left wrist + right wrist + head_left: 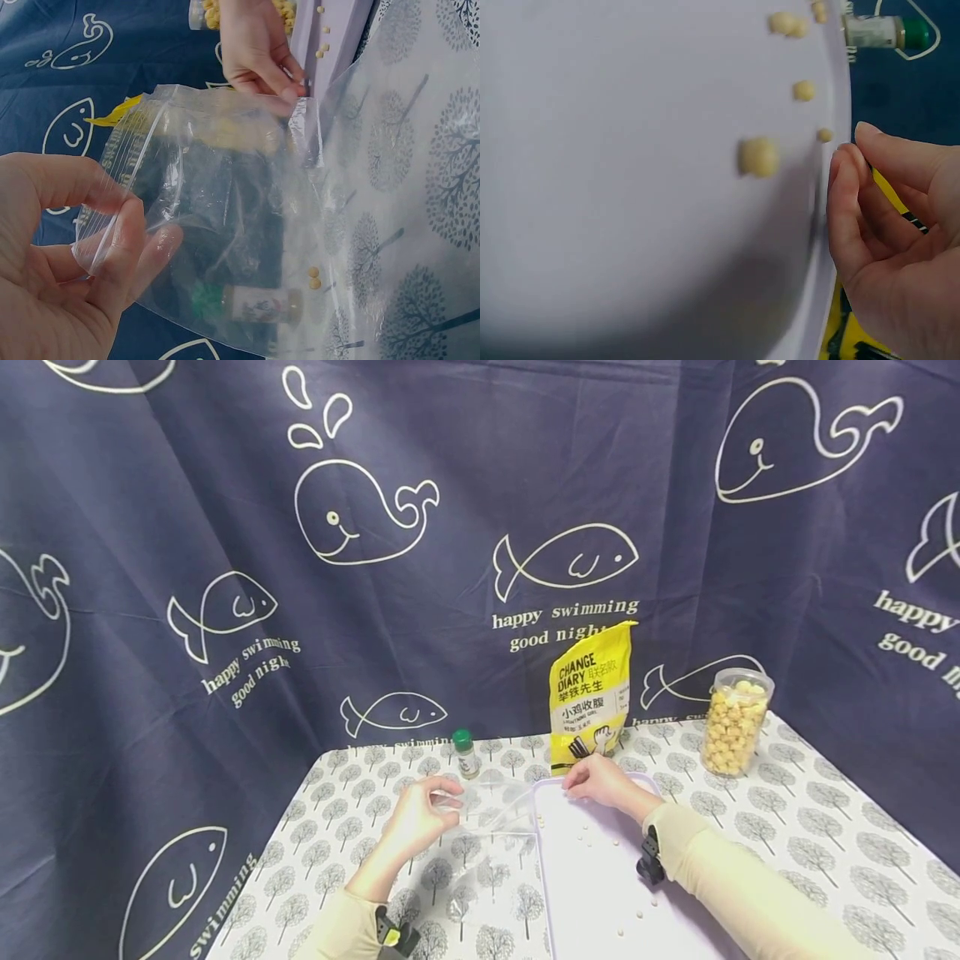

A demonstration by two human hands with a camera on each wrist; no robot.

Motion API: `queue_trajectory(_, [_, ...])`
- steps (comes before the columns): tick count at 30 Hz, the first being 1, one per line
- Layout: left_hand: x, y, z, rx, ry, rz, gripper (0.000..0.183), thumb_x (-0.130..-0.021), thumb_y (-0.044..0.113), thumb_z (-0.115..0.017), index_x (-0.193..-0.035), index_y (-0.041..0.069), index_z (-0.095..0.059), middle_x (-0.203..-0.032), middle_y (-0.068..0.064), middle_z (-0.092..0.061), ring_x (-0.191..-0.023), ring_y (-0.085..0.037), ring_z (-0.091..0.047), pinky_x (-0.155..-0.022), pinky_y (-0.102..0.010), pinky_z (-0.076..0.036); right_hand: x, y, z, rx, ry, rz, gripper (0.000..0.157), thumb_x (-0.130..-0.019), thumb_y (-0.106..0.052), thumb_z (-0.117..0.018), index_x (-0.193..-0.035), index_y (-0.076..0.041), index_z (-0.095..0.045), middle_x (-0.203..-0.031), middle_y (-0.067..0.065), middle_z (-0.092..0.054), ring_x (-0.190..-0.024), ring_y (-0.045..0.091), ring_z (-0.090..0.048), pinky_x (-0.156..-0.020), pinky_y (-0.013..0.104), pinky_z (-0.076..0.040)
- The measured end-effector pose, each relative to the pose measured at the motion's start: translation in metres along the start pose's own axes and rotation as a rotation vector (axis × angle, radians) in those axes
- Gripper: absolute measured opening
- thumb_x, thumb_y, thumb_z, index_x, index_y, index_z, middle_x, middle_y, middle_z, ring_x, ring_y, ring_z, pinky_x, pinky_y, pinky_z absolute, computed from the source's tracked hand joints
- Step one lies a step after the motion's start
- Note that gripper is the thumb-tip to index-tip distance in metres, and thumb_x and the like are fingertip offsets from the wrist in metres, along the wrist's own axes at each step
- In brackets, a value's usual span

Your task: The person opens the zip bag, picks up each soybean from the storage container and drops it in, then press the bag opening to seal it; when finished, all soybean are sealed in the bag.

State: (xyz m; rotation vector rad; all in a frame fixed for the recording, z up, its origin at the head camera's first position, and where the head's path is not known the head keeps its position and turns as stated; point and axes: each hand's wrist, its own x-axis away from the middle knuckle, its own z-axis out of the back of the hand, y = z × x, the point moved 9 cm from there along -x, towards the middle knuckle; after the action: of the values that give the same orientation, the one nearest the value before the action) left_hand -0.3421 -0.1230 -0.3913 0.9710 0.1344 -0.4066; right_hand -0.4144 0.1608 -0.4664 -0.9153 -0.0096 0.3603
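Note:
My left hand (pixel 420 814) pinches the rim of a clear zip bag (pixel 225 180) between thumb and fingers, and the bag stretches right toward the tray. Two small round pale yellow pieces (pixel 313 277), like soybeans, show through the plastic. My right hand (pixel 603 785) is at the far rim of a pale lilac tray (pixel 577 877), fingers bent and thumb close to the index finger. I cannot tell whether its fingertips hold anything. Several similar loose pieces (pixel 759 157) lie on the tray, some close to my right fingertips.
A small green-capped bottle (pixel 466 756) stands behind the bag. Past the tray's far edge stands a yellow printed pouch (pixel 588 702). A clear jar of yellow balls (pixel 737 727) is at the back right. Tree-patterned cloth (pixel 337 810) covers the table, with a navy curtain (pixel 450 635) behind.

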Motion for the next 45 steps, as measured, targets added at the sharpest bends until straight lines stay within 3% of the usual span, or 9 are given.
queue_trajectory(9, [-0.001,0.001,0.0,0.007,0.0,-0.01,0.036,-0.069,-0.008,-0.065,-0.104,-0.005,-0.07,-0.111,-0.016,-0.071,-0.089,-0.024,-0.074,-0.071,-0.026,-0.06,-0.003,0.007,-0.003,0.082,0.003,-0.023,0.01,-0.075,0.003,-0.082,-0.082,-0.002,-0.076,-0.078,0.005,-0.074,-0.063,0.015,-0.066,-0.06,0.029,-0.058])
queue_trajectory(21, [-0.001,0.001,-0.001,0.0,-0.001,-0.013,0.036,-0.069,-0.008,-0.065,-0.105,-0.004,-0.07,-0.114,-0.017,-0.07,-0.089,-0.024,-0.074,-0.072,-0.025,-0.06,-0.006,0.004,-0.007,0.179,0.009,-0.019,0.011,-0.076,0.002,-0.081,-0.075,-0.006,-0.075,-0.066,-0.003,-0.068,-0.054,0.011,-0.058,-0.055,0.028,-0.053])
queue_trajectory(27, [-0.001,0.002,-0.002,0.006,-0.005,-0.002,0.036,-0.07,-0.008,-0.065,-0.105,-0.004,-0.07,-0.116,-0.018,-0.069,-0.09,-0.025,-0.074,-0.072,-0.025,-0.06,-0.005,0.003,-0.005,0.129,0.02,-0.033,0.006,-0.078,0.001,-0.08,-0.078,-0.004,-0.075,-0.067,0.0,-0.069,-0.055,0.013,-0.06,-0.055,0.029,-0.053])
queue_trajectory(31, [0.0,0.002,-0.002,-0.004,-0.004,0.004,0.035,-0.07,-0.007,-0.065,-0.105,-0.002,-0.071,-0.116,-0.018,-0.069,-0.09,-0.024,-0.074,-0.071,-0.026,-0.06,-0.005,0.001,-0.004,0.021,0.036,-0.076,0.005,-0.08,0.0,-0.079,-0.083,-0.002,-0.077,-0.071,0.003,-0.071,-0.059,0.016,-0.064,-0.057,0.03,-0.056])
queue_trajectory(35, [0.001,0.002,-0.001,-0.028,0.001,-0.002,0.035,-0.07,-0.006,-0.066,-0.104,-0.001,-0.071,-0.115,-0.016,-0.07,-0.089,-0.023,-0.074,-0.071,-0.026,-0.059,-0.009,-0.015,-0.002,-0.087,0.041,-0.067,0.009,-0.082,-0.001,-0.078,-0.092,0.0,-0.078,-0.08,0.005,-0.073,-0.066,0.016,-0.067,-0.062,0.03,-0.058])
queue_trajectory(45, [0.001,0.002,-0.004,-0.021,0.004,0.018,0.034,-0.069,-0.005,-0.066,-0.102,0.001,-0.071,-0.111,-0.014,-0.07,-0.088,-0.022,-0.073,-0.069,-0.026,-0.059,-0.016,-0.098,-0.004,-0.294,-0.02,0.059,0.011,-0.087,-0.007,-0.078,-0.097,-0.002,-0.079,-0.095,0.008,-0.077,-0.086,0.02,-0.073,-0.078,0.031,-0.061])
